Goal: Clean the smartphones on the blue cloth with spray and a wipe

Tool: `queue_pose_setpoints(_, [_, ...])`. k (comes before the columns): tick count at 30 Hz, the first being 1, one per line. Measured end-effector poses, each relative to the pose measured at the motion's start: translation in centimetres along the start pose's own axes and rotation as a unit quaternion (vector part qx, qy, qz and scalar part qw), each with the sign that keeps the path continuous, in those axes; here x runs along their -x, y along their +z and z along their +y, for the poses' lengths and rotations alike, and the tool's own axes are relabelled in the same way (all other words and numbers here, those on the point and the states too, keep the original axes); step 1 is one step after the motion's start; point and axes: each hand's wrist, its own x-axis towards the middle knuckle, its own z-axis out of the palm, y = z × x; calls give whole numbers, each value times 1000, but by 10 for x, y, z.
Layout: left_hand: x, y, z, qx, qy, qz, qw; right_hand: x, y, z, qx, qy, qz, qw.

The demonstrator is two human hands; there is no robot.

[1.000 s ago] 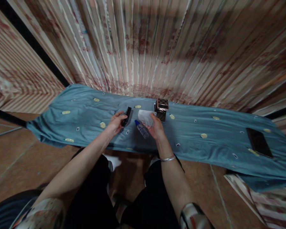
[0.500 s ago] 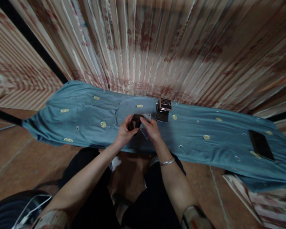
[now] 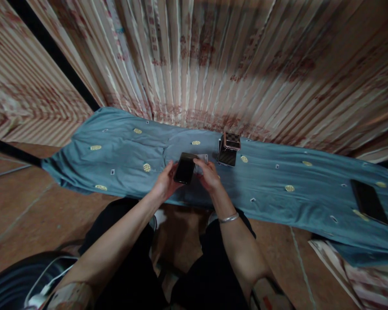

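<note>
A black smartphone (image 3: 184, 168) is held above the cloth between my two hands, its dark screen facing up. My left hand (image 3: 165, 181) grips its left side, with the fingers underneath mostly hidden. My right hand (image 3: 208, 173) closes on the right edge, its thumb near the upper corner. A pale flat piece (image 3: 202, 157) shows just behind my right fingers; whether it lies on the cloth or is held, I cannot tell. To the right of that hand, a small box with a checked top and shiny rim (image 3: 232, 141) sits by a dark flat case (image 3: 227, 156).
A blue cloth (image 3: 261, 181) with yellow prints covers the narrow table. Near its right end lies another dark phone-like slab (image 3: 369, 201). A pleated curtain (image 3: 194, 77) hangs along the back. At lower left, a white cable (image 3: 43, 280) lies over a black round object (image 3: 16, 284).
The smartphone has turned from tilted on edge to nearly flat, its screen now facing me. My left fingers have shifted lower along its side. The whole view has shifted slightly.
</note>
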Motion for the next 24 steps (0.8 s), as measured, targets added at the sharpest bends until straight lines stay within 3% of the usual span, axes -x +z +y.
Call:
queue_pose_setpoints(4, [9,8,5,46,-54,-17,997,-2,5,6,30,11,-17,999])
queue_pose_setpoints(11, [16,20,10,37,-77,26,996,-8,-6,4,145,-94,42,984])
queue_pose_setpoints(13, [16,20,7,30,-78,37,996,-4,-9,3,219,-152,13,964])
queue_pose_setpoints(16, [13,18,2,39,-75,46,995,5,-8,7,362,-237,-70,899])
queue_pose_setpoints(19, [11,16,-2,39,-75,51,995,12,-3,14,434,-265,-114,854])
queue_pose_setpoints(24, [8,11,-2,21,-54,11,998,17,-1,17,430,-274,-131,850])
